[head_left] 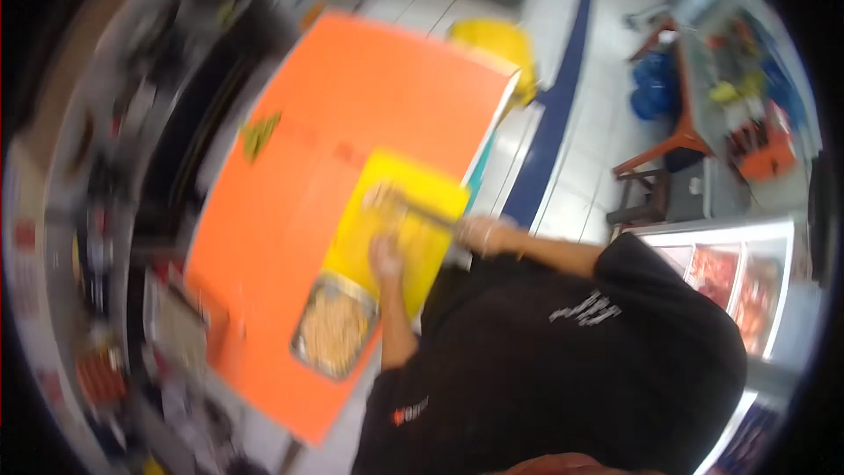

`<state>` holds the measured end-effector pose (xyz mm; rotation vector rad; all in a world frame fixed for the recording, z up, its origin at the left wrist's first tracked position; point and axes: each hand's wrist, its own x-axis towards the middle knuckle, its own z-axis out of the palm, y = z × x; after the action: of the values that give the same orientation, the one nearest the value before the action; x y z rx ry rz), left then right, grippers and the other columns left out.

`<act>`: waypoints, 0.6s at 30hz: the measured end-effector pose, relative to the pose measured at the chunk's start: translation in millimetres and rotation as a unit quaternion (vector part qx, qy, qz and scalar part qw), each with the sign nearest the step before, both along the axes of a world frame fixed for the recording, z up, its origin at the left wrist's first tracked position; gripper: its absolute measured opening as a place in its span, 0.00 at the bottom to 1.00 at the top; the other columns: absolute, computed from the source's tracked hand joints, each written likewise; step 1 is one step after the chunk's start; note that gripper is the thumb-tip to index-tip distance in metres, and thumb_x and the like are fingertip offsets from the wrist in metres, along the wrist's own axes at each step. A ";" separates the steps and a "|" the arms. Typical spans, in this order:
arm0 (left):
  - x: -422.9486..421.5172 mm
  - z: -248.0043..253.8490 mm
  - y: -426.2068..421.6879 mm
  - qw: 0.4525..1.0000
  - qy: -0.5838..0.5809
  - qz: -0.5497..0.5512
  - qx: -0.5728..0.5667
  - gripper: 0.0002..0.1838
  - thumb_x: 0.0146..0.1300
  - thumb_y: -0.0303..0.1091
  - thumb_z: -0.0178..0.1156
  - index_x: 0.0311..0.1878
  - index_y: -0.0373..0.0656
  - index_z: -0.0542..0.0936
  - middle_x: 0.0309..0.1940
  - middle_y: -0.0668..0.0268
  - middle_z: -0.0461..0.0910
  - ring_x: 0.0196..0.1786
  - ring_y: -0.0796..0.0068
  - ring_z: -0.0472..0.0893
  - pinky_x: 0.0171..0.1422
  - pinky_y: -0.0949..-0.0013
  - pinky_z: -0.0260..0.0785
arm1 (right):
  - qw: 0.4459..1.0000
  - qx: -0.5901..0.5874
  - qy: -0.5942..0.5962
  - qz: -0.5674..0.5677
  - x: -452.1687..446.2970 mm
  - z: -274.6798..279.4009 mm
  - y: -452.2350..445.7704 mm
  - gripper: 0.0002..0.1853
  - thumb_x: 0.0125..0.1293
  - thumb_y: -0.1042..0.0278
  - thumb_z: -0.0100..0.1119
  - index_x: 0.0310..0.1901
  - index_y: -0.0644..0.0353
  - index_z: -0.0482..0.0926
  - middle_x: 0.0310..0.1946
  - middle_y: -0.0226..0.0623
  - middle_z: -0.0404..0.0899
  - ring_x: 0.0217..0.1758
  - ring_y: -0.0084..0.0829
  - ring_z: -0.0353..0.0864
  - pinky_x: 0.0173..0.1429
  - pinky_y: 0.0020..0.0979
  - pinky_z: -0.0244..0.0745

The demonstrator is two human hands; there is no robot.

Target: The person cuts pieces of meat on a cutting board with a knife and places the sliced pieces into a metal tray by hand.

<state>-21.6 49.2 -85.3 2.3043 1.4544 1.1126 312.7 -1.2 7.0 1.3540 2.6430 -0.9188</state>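
Note:
A yellow cutting board (422, 264) lies on the orange tabletop. My right hand (485, 233), in what looks like a clear glove, is closed around the handle of a knife (431, 215). The blade reaches left across the board toward a pale piece of food (380, 197), perhaps raw meat, at the board's far side. My left hand (385, 259), also pale as if gloved, is low over the board on the near side of the blade. Its fingers are smeared by motion, so their grip is unclear. Beside the board stands a metal tray (297, 354) filled with pale chopped food.
The orange table (290, 229) carries a crumpled yellow-green cloth or wrapper (260, 135) at its far left. Behind it is a yellow rounded object (497, 40) on the tiled floor. To the right is a lit display case (781, 268) with red meat, near a dark stool (646, 193).

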 end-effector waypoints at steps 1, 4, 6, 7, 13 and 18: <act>-0.7 -5.9 6.4 0.999 0.022 0.008 0.032 0.08 0.69 0.32 0.65 0.46 0.43 0.90 0.42 0.56 0.90 0.48 0.48 0.87 0.57 0.49 0.79 | 0.997 -0.009 0.036 -0.073 -1.9 -6.9 -4.7 0.14 0.79 0.59 0.55 0.52 0.58 0.85 0.55 0.48 0.87 0.58 0.51 0.86 0.62 0.49 0.82; 26.8 62.6 26.3 0.991 -0.093 0.050 -0.080 0.10 0.63 0.28 0.63 0.46 0.41 0.89 0.43 0.52 0.88 0.47 0.49 0.86 0.58 0.54 0.80 | 0.978 -0.055 0.044 -0.199 -11.8 66.8 -5.1 0.26 0.85 0.43 0.48 0.55 0.62 0.83 0.49 0.55 0.89 0.54 0.56 0.89 0.60 0.54 0.83; 38.2 77.2 32.7 0.990 -0.101 0.066 -0.069 0.11 0.62 0.28 0.63 0.46 0.41 0.89 0.44 0.51 0.88 0.48 0.48 0.86 0.58 0.53 0.80 | 0.963 -0.126 0.004 -0.237 -22.5 95.2 3.8 0.30 0.87 0.38 0.45 0.57 0.62 0.82 0.48 0.57 0.89 0.53 0.56 0.90 0.60 0.54 0.83; 43.8 91.8 29.2 0.991 -0.015 0.094 -0.091 0.12 0.60 0.27 0.65 0.47 0.42 0.89 0.44 0.50 0.87 0.48 0.48 0.86 0.58 0.51 0.80 | 0.959 -0.157 0.010 -0.235 -21.1 95.3 2.5 0.31 0.87 0.38 0.44 0.57 0.62 0.82 0.48 0.58 0.89 0.53 0.57 0.90 0.59 0.54 0.83; 40.1 82.9 34.0 0.977 0.062 0.104 -0.176 0.11 0.58 0.30 0.68 0.44 0.43 0.90 0.45 0.47 0.87 0.50 0.44 0.87 0.56 0.48 0.80 | 0.966 -0.108 0.033 -0.234 -20.0 73.6 -9.4 0.32 0.88 0.38 0.42 0.56 0.64 0.82 0.44 0.56 0.89 0.51 0.59 0.90 0.56 0.56 0.83; 32.6 69.4 33.1 0.968 0.084 0.077 -0.224 0.10 0.57 0.29 0.68 0.42 0.43 0.91 0.42 0.46 0.88 0.45 0.42 0.87 0.53 0.46 0.80 | 0.959 -0.151 0.038 -0.237 -22.1 74.6 -10.9 0.33 0.87 0.36 0.43 0.56 0.63 0.83 0.43 0.57 0.89 0.50 0.58 0.91 0.56 0.55 0.83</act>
<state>11.0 82.3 -16.0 2.0277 1.7562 0.5483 290.7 -12.2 81.7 1.9276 2.1262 -1.3760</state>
